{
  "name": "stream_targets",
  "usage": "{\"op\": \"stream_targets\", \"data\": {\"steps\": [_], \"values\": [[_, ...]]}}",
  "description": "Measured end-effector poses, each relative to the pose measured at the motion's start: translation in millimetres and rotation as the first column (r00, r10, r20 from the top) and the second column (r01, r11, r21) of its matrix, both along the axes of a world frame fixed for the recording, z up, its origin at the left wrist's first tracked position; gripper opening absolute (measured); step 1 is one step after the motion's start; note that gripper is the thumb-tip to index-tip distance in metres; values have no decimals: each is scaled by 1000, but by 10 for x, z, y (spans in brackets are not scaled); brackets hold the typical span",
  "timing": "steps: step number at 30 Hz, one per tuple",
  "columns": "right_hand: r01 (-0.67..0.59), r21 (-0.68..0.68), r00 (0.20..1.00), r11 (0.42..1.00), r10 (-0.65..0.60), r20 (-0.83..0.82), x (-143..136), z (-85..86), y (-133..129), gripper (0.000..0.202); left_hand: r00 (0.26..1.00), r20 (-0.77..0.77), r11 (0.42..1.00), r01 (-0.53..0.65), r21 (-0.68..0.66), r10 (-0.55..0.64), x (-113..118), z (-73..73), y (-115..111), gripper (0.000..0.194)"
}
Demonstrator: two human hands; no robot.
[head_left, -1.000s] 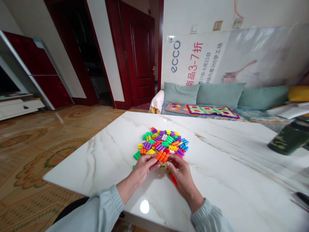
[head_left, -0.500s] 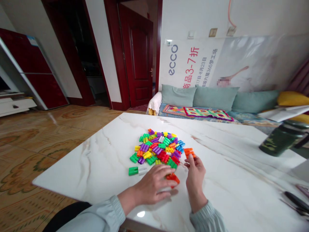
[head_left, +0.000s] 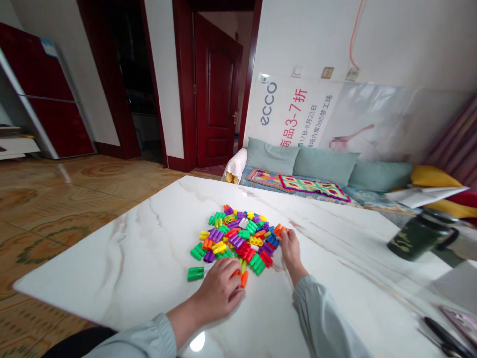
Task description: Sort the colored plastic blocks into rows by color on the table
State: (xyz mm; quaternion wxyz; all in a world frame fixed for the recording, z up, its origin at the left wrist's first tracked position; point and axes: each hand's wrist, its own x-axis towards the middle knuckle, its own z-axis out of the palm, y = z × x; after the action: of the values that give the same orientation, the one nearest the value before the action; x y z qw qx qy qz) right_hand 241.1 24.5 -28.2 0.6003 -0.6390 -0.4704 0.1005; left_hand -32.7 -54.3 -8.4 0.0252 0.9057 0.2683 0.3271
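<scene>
Colourful plastic tube-shaped blocks (head_left: 237, 240) lie in a loose heap on the white marble-patterned table (head_left: 149, 248). My left hand (head_left: 222, 287) rests at the heap's near side, its fingers curled over an orange tube block (head_left: 244, 280), which they partly hide. Beside that hand, a green block (head_left: 195, 273) lies with a pale block behind the fingers. At the heap's right edge, my right hand (head_left: 291, 250) pinches another orange tube block (head_left: 279, 230) between thumb and fingers, close to some blue blocks (head_left: 273, 240).
A dark green camouflage mug (head_left: 417, 236) stands at the table's right. Near the right front edge lie a black-handled tool (head_left: 445, 335) and a phone-like object (head_left: 460, 320). Behind the table is a sofa with green cushions (head_left: 326, 165). A red door (head_left: 218, 94) stands ajar.
My right hand has moved its orange block left and down to the heap's edge. The left hand's fingers have curled in more around the orange block under them. The camera view has shifted slightly.
</scene>
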Motion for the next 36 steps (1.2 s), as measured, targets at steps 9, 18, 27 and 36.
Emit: {"op": "stream_targets", "data": {"steps": [9,18,27,36], "values": [[120,-56,984,991,-111,137,-375,-211,33,32,1000,22,996,-11,-84,13,15,-34,9,33],[134,25,969,991,-137,208,-170,-164,145,42,1000,5,992,-26,-122,27,8,-48,-11,32],[67,-128,948,990,-23,318,451,-71,520,44,999,24,990,-42,-132,46,29,-58,8,38],[112,-240,947,964,-30,320,465,-160,629,36,1000,2,991,-28,-134,29,21,-42,5,41]]}}
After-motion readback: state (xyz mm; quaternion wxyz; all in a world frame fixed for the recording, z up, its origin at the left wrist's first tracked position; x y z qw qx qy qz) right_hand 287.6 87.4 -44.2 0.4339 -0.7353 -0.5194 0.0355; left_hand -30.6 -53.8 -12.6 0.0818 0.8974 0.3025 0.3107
